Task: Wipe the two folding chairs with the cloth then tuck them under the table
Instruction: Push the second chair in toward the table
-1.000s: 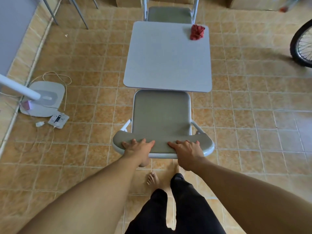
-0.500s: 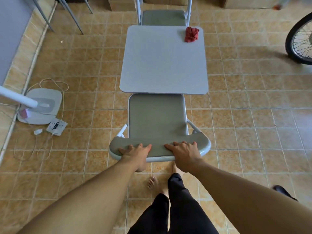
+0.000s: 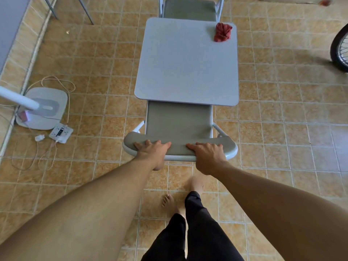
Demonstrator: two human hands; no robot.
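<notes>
The left grip (image 3: 152, 149) and right grip (image 3: 207, 157) clasped the near chair (image 3: 178, 119) by its backrest; a skewed twelve-o'clock shove might jam it against the desk (image 3: 186, 61).

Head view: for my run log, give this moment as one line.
left hand: grips near chair backrest; right hand: same; seat: partly under table; cloth: on table corner; far chair: behind table

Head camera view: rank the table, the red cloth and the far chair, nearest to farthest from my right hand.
1. Table, just ahead of the right hand gripping the near chair.
2. Red cloth, on the table's far right corner.
3. Far chair, beyond the table.
</notes>
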